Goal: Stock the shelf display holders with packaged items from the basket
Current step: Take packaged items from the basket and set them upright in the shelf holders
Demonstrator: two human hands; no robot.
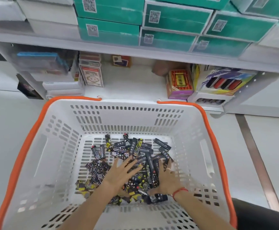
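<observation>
White slotted basket (35, 146) with orange rim is sitting before the shelf (135, 80). Dark packaged items (142, 151) are lying heaped on its floor. Left hand (121, 175) is pressing them, fingers spread straight. Right hand (167, 178) is resting among them; grasp indeterminate.

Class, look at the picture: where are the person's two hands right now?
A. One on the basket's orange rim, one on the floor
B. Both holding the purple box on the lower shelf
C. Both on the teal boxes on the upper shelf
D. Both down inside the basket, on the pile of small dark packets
D: the left hand lies with fingers spread on the packets in the basket, and the right hand reaches into the same pile.
</observation>
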